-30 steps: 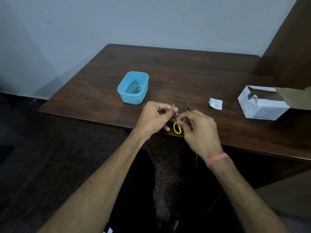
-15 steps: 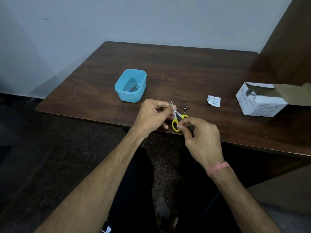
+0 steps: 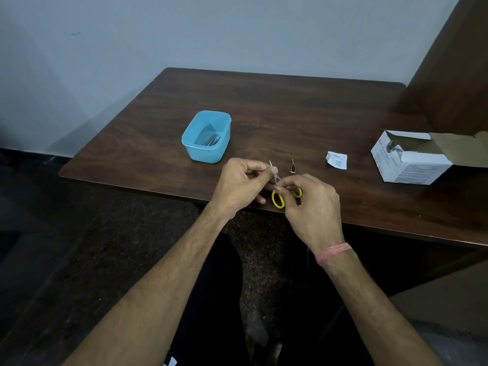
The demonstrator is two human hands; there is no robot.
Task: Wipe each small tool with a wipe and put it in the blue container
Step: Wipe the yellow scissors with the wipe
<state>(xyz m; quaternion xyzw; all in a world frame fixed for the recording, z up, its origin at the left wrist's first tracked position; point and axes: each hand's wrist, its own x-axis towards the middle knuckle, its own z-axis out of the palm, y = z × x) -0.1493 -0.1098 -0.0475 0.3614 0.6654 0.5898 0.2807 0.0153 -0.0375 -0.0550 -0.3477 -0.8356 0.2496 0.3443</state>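
Small scissors with yellow handle loops [image 3: 277, 199] hang over the table's front edge between both hands. My left hand [image 3: 241, 184] pinches the thin metal blades near their tip. My right hand [image 3: 310, 207] pinches the scissors just above the loops and partly covers one loop. I cannot make out a wipe between the fingers. A small pointed metal tool [image 3: 293, 166] lies on the table just behind my right hand. The blue container [image 3: 190, 147] stands to the left behind my left hand, with several metal tools in it.
A torn white sachet [image 3: 337, 160] lies to the right of the pointed tool. An open white cardboard box [image 3: 412, 167] stands at the right. The brown table [image 3: 290, 109] meets a wall at the back and a wooden panel at the right.
My right hand's pinch slid down towards the yellow loops and back up towards the blades. My left hand kept its hold on the blades. Nothing on the table moved.
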